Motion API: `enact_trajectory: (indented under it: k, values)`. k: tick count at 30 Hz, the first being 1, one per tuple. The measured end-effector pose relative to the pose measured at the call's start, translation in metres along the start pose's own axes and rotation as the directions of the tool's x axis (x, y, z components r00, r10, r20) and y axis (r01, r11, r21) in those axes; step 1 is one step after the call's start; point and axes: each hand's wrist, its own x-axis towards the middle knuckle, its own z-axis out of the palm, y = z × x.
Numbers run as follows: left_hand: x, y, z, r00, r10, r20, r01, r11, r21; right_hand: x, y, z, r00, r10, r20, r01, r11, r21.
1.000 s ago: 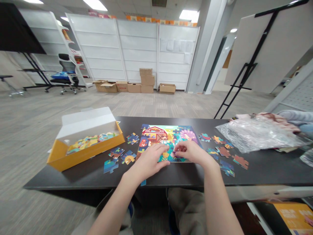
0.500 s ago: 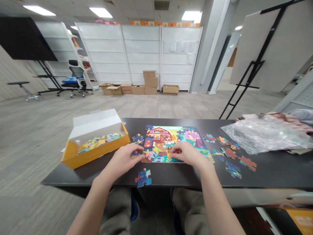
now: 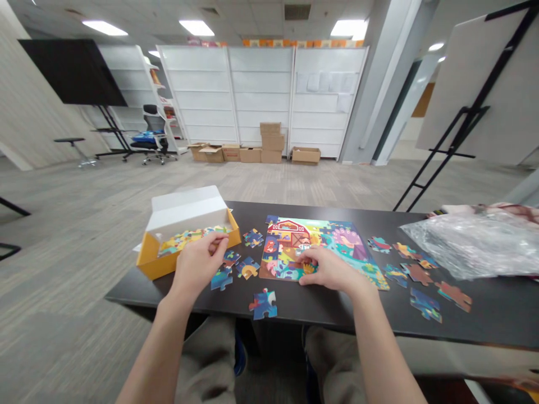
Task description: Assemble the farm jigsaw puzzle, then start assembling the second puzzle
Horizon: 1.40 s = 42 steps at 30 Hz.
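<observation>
My left hand (image 3: pixel 199 262) hovers at the front right of the yellow box (image 3: pixel 162 270), its fingers curled together; anything inside them is hidden. Inside the open box lie loose jigsaw pieces (image 3: pixel 177 242). My right hand (image 3: pixel 330 269) rests over the lower middle of the colourful farm jigsaw puzzle (image 3: pixel 343 238), thumb and fingers apart, with the picture showing between them. Left of the puzzle, several loose pieces (image 3: pixel 247 267) lie on the table, close to my left hand. One blue and red piece (image 3: pixel 263 304) lies near the front edge.
More loose pieces (image 3: pixel 416 273) are scattered on the dark table (image 3: pixel 337 308) right of the puzzle. Clear plastic packaging (image 3: pixel 471 241) covers the table's right end. Cardboard boxes (image 3: pixel 272 143) stand on the floor by white shelving; a black-framed easel (image 3: pixel 457 134) stands at the right.
My left hand has moved off the puzzle's left edge to the box, uncovering loose pieces. My right hand stays over the puzzle, its fingers spread wider. The view has turned slightly left.
</observation>
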Motion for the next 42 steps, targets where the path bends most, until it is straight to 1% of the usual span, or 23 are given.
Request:
enact_trajectory:
  k: [6, 9, 11, 12, 13, 15, 16, 17, 18, 19, 22, 28, 31, 35, 38, 42]
  values:
    - [-0.004, -0.007, 0.003, 0.989, 0.074, 0.128, -0.065, 0.995, -0.074, 0.0, -0.002, -0.002, 1.0, 0.002, 0.003, -0.002, 1.0, -0.013]
    - [-0.007, 0.0, 0.004, 0.981, 0.102, 0.164, -0.084, 0.99, -0.112, -0.001, -0.005, -0.003, 1.0, 0.009, 0.005, -0.009, 1.0, -0.028]
    - [-0.009, 0.011, 0.003, 0.964, 0.148, 0.222, -0.116, 0.982, -0.148, -0.001, -0.005, -0.003, 1.0, 0.006, 0.006, -0.005, 0.999, -0.038]
    - [-0.012, 0.018, 0.003, 0.943, 0.182, 0.278, -0.136, 0.975, -0.177, -0.001, -0.005, -0.003, 1.0, 0.006, 0.005, -0.006, 0.999, -0.041]
    - [-0.014, 0.024, 0.002, 0.907, 0.228, 0.355, -0.157, 0.963, -0.217, 0.0, -0.005, -0.002, 1.0, 0.008, 0.003, -0.008, 0.999, -0.042]
    - [-0.02, 0.037, 0.001, 0.788, 0.302, 0.537, -0.162, 0.942, -0.293, 0.0, -0.004, -0.001, 1.0, 0.009, -0.001, -0.009, 0.999, -0.04]
    - [-0.024, 0.042, 0.001, 0.729, 0.323, 0.604, -0.154, 0.937, -0.315, 0.0, -0.003, -0.001, 1.0, 0.006, -0.004, -0.006, 0.999, -0.036]
    - [-0.027, 0.046, 0.002, 0.689, 0.337, 0.641, -0.155, 0.933, -0.324, 0.0, -0.003, -0.001, 1.0, 0.003, -0.007, -0.003, 0.999, -0.032]
    - [-0.03, 0.049, 0.002, 0.666, 0.349, 0.66, -0.167, 0.931, -0.324, 0.0, -0.002, 0.0, 1.0, 0.0, -0.008, 0.0, 1.0, -0.028]
    - [-0.032, 0.051, 0.002, 0.654, 0.361, 0.665, -0.188, 0.929, -0.319, 0.0, -0.002, 0.0, 1.0, -0.002, -0.009, 0.001, 1.0, -0.023]
    - [-0.035, 0.053, 0.003, 0.641, 0.376, 0.669, -0.244, 0.927, -0.286, 0.0, -0.001, 0.001, 1.0, 0.002, -0.014, -0.002, 1.0, -0.013]
    - [-0.033, 0.056, 0.005, 0.61, 0.31, 0.729, -0.187, 0.951, -0.248, 0.0, 0.0, 0.002, 1.0, -0.008, -0.023, 0.008, 1.0, 0.0]
    - [-0.033, 0.06, 0.008, 0.604, 0.327, 0.727, -0.18, 0.944, -0.275, 0.0, 0.0, 0.002, 0.999, -0.014, -0.03, 0.015, 1.0, 0.013]
    - [-0.032, 0.07, 0.014, 0.582, 0.36, 0.729, -0.203, 0.933, -0.299, -0.003, -0.001, 0.0, 0.999, -0.012, -0.036, 0.013, 1.0, 0.021]
    - [-0.032, 0.078, 0.019, 0.582, 0.383, 0.717, -0.22, 0.923, -0.315, -0.008, 0.002, -0.003, 0.998, -0.015, -0.059, 0.018, 0.999, 0.037]
    - [-0.033, 0.086, 0.027, 0.598, 0.428, 0.678, -0.261, 0.904, -0.34, -0.019, 0.014, -0.011, 0.988, 0.026, -0.151, -0.021, 0.999, 0.034]
